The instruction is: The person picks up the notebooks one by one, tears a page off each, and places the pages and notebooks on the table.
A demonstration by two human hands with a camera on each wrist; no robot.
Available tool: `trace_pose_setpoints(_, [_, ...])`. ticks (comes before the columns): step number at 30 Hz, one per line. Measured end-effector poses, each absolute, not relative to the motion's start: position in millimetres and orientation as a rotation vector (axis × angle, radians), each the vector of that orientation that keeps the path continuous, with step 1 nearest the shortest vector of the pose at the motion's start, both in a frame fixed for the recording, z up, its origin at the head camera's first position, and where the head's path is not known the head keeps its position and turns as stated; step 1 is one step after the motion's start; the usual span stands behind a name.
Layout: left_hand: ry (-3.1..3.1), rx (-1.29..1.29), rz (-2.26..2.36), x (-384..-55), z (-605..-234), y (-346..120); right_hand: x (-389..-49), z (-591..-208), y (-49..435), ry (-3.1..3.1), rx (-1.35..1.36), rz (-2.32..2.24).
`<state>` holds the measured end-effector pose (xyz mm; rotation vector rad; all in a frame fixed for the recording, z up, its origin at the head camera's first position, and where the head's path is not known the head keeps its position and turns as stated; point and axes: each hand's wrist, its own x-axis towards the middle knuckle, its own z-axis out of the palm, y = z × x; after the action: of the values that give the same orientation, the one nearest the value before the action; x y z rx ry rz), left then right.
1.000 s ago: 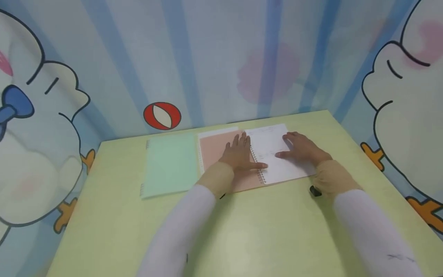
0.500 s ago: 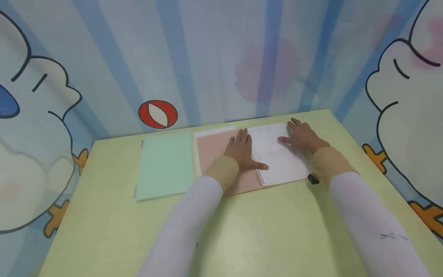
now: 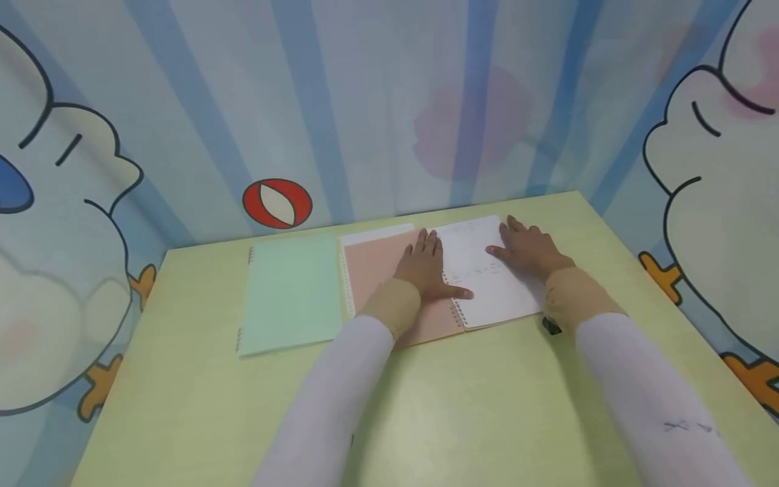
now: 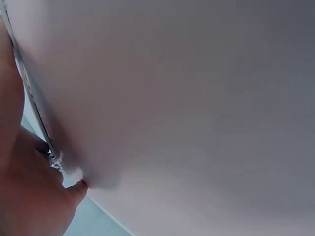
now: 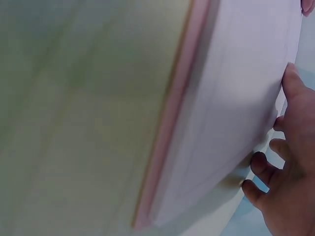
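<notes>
A spiral notebook lies unfolded on the table. Its pink cover is on the left, and a white page with faint handwriting is on the right. My left hand rests with straight fingers on the pink side beside the coil binding, thumb stretched over the page. At the page's upper right edge is my right hand, its thumb on the paper and its fingers along the edge. The right wrist view shows the right thumb on the page's edge and the other fingers loosely bent beyond it.
A mint-green spiral notebook lies to the left of the pink one. Under the pink cover a white sheet edge sticks out. A small black object shows beneath the right wrist. Cartoon-printed walls border the pale table.
My right hand has slid farther back along the page's right edge, then drawn in slightly toward the paper. The left hand stays on the pink side. The head view has shifted a little.
</notes>
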<state>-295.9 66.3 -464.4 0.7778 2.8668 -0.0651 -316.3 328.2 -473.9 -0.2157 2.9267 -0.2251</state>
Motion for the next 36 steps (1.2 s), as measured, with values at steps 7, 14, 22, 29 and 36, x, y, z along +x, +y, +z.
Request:
trace_pose_setpoints(7, [2.859, 0.752, -0.024, -297.4, -471.1, 69.6, -310.6, -470.0, 322.6, 2.979, -0.237, -0.268])
trace_pose_setpoints(14, [2.842, 0.789, -0.03, -283.3, -463.1, 70.8, -298.7, -457.6, 320.3, 2.877, -0.133, -0.931])
trace_pose_setpoints(22, [2.835, 0.775, -0.048, -286.0, -464.4, 76.0, -298.9, -464.2, 339.6, 2.857, 0.088, -1.067])
trace_pose_setpoints(29, [2.83, 0.751, 0.019, -296.8, -474.0, 72.4, -297.3, -482.9, 347.5, 2.757, 0.039, -1.329])
trace_pose_setpoints(36, [2.791, 0.721, 0.127, -304.1, -475.0, 67.1, -299.1, -482.0, 345.1, 2.66, 0.042, -1.462])
